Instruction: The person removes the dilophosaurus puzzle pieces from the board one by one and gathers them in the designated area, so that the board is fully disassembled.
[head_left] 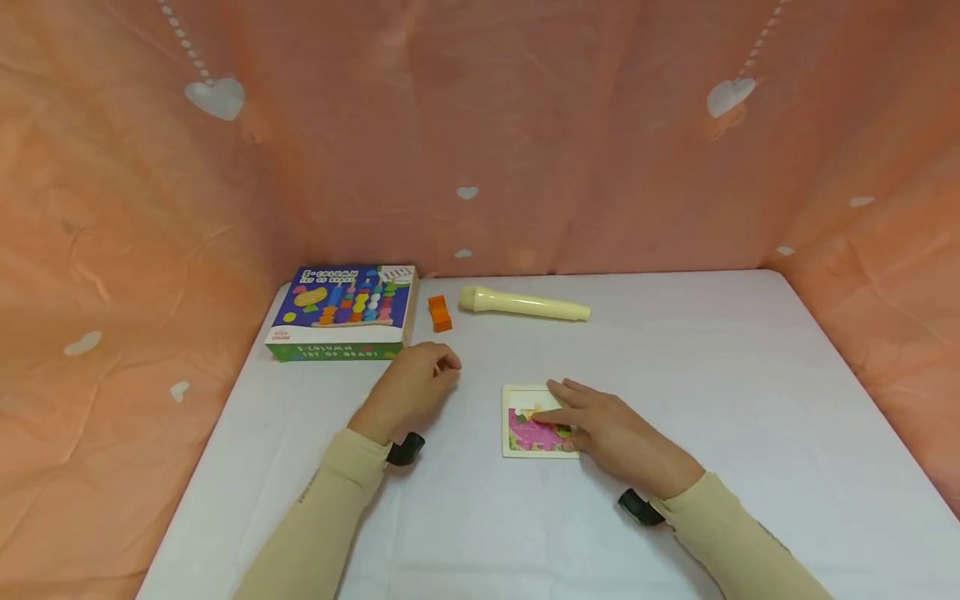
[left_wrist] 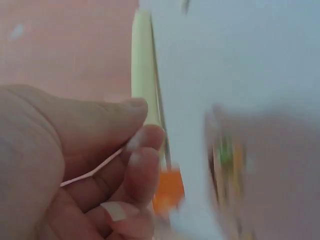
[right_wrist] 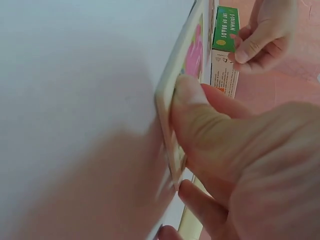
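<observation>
From the head view I find the puzzle board (head_left: 506, 423) lying flat, face up, on the white-covered counter (head_left: 712, 358), near the middle and between the two hands. Its visible sides run roughly left–right and toward–away, fairly square to the counter. Outline boxy; the right side is covered, so I cannot tell which way its long axis runs.

Look of it: cream rim, rounded corners. A mostly pink picture (head_left: 525, 433), with touches of green and yellow, fills the nearer part inside the rim; its far edge is uneven. A bare pale strip (head_left: 528, 396) spans the far part.

Right hand (head_left: 611, 433): spread over the board's right side, fingers mostly extended. I see the index finger reaching across the picture, thumb resting on the board's face at the nearer right, other fingers at the far right edge.

Left hand (head_left: 408, 387): loosely curled, thumb close to the fingertips, nothing held that I can see. It sits just in front of the bead-set box (head_left: 341, 310), well apart from the board. Beyond it I note an orange block (head_left: 439, 313), then a cream stick (head_left: 525, 305) lying roughly left–right.
</observation>
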